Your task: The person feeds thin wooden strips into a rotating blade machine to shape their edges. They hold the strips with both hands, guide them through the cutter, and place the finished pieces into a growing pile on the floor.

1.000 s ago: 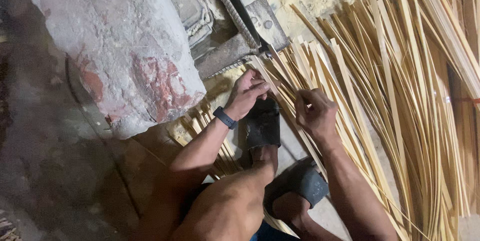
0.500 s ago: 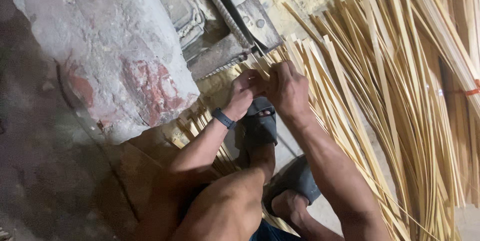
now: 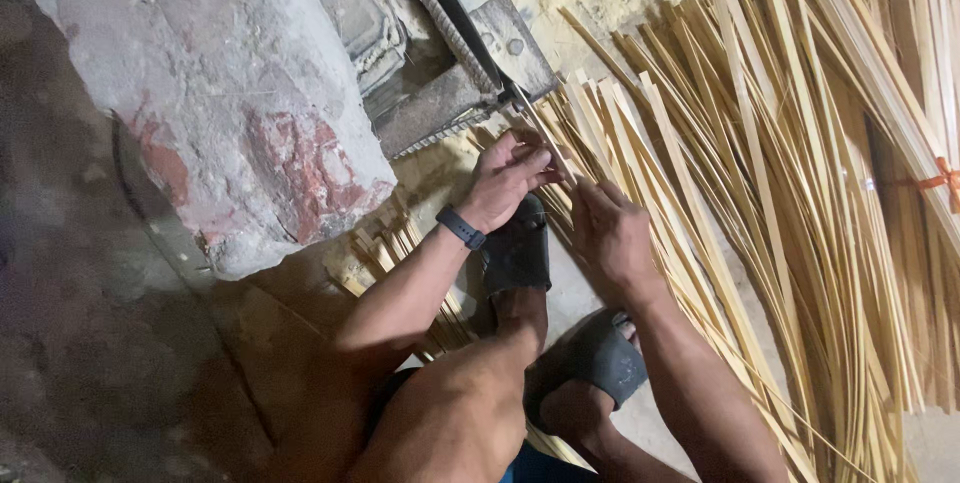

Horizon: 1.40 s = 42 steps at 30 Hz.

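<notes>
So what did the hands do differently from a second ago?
The right hand went from the strips over to the left hand, then drew back a little. Both now pinch one thin bamboo strip by the metal blade. The strip pile, stone block and sandals stayed put.

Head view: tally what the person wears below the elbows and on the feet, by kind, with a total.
Dark slide sandals: 2, one by the left hand, one below the right hand
Dark wristband: 1, on the left wrist
Total: 3
</notes>
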{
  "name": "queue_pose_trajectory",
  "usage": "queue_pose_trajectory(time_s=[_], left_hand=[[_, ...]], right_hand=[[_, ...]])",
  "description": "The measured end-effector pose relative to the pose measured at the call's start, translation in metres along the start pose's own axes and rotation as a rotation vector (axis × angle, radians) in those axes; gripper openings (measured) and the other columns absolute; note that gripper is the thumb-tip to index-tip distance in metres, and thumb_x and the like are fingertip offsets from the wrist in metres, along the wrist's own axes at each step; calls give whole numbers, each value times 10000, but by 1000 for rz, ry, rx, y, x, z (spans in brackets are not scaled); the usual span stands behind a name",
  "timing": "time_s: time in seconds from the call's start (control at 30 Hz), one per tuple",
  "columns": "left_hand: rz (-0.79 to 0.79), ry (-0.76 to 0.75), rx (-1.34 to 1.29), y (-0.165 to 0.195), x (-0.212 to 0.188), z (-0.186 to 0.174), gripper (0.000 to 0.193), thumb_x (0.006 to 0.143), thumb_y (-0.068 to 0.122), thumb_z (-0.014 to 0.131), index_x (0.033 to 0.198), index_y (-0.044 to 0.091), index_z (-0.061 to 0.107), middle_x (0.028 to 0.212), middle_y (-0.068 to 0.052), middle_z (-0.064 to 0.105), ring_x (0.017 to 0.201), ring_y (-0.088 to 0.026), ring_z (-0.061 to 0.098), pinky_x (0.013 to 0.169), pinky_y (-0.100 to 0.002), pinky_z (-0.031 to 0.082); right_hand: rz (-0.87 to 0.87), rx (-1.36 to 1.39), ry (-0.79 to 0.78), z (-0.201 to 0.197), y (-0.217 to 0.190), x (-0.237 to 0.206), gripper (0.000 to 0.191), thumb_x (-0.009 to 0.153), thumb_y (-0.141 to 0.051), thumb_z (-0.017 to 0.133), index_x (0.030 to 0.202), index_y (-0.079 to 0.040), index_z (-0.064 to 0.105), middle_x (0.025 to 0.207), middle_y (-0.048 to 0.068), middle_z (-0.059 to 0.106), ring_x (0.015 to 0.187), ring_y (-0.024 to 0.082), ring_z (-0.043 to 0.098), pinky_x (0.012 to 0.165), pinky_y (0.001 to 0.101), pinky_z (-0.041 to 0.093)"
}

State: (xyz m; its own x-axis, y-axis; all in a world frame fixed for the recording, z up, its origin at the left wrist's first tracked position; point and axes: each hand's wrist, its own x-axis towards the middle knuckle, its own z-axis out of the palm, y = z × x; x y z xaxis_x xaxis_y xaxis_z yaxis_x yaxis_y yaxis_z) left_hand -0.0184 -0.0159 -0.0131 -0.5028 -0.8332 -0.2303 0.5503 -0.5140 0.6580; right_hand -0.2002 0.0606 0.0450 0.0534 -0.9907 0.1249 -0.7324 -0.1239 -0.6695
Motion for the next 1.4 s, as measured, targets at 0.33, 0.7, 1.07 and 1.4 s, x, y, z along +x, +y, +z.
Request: queue_pose_trajectory(time_s=[0.33,0.7,1.07,1.4], left_hand=[[-59,210,78,15,0,0,321,986,195,719,1252,17,691,1122,-54,717,1019,-138,678,865,-290,571],[-145,206,221,-3,-15,7,277,954,204,723,1176,42,687,1025,-39,735,919,-120,711,773,-285,611],[-367,269,366,-47,-60,-3,326,929,157,712,1222,56,608,1048,-50,694,872,-137,688,694,-276,595],[-246,283,712,-51,-91,-16,471,905,177,740,1322,15,591,1113,-88,710,916,-161,684,739,-281,585]], right_hand=[[-217,-74,157,24,-34,65,281,914,-52,734,1188,7,704,844,96,701,662,216,662,508,366,535],[44,-138,-65,-20,49,-15,407,906,-173,706,1310,-133,688,1104,138,678,975,276,670,851,409,602],[214,8,-95,-18,141,-159,1161,771,-829,586,1606,-120,202,1537,337,301,1437,470,330,1160,676,330],[377,-668,-202,-21,132,-144,1299,613,-667,847,1590,-115,194,1597,263,249,1449,462,245,1118,666,239]])
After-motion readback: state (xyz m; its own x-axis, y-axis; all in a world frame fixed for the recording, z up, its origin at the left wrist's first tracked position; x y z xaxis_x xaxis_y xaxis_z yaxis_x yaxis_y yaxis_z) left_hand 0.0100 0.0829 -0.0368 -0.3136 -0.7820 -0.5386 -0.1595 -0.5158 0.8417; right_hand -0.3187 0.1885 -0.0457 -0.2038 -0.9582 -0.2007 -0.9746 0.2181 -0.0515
